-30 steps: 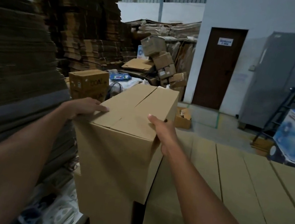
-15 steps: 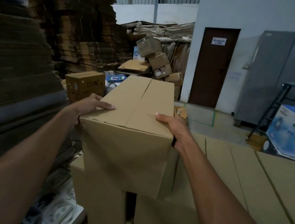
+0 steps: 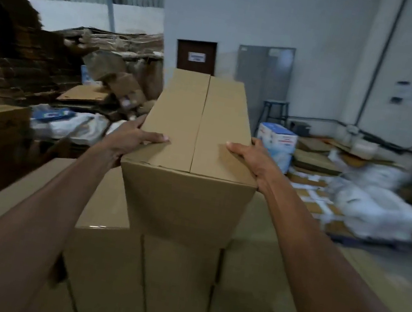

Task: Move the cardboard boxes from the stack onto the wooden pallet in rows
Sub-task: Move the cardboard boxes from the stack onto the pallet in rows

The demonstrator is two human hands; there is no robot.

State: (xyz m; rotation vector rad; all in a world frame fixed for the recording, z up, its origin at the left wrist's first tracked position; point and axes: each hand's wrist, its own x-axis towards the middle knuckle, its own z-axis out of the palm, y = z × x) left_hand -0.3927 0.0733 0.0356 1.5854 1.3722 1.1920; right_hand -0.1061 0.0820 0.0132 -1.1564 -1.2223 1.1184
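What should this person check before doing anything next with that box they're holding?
1. Left hand grips the box at its left top edge: ok.
2. Right hand grips the right top edge: ok.
3. Top flaps shut, seam closed: ok.
4. Box held level: ok.
5. Box lifted free of the stacked boxes beneath: cannot tell.
6. Landing spot on the wooden pallet: cannot tell, pallet not in view.
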